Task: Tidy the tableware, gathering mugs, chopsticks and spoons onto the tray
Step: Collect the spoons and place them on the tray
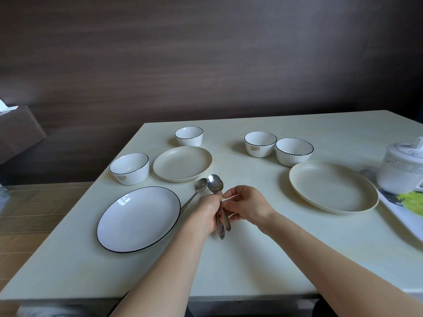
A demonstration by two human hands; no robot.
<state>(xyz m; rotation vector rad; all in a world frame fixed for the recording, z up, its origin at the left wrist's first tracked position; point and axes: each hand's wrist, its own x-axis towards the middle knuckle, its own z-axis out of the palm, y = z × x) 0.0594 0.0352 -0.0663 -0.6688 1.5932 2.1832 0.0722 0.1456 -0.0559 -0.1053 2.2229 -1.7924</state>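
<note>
A home dining area. A pale table [251, 259] set with ribbed white bowls [129, 168], plates [138, 221] and a lidded ceramic pot [399, 170] stands against a dark wood-grain wall [206, 53]. A tissue box [16, 126] sits at left.

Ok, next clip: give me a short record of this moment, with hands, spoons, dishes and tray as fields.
left hand: left hand grips a bundle of spoons by the handles, bowls up
right hand: right hand pinches at the same handles
loose spoon: loose spoon lies on the table beside the rimmed plate
bowls: four white, empty
plates: three, empty
tray: tray at the right edge, holding a lidded pot
spoons on tray: none seen
</note>
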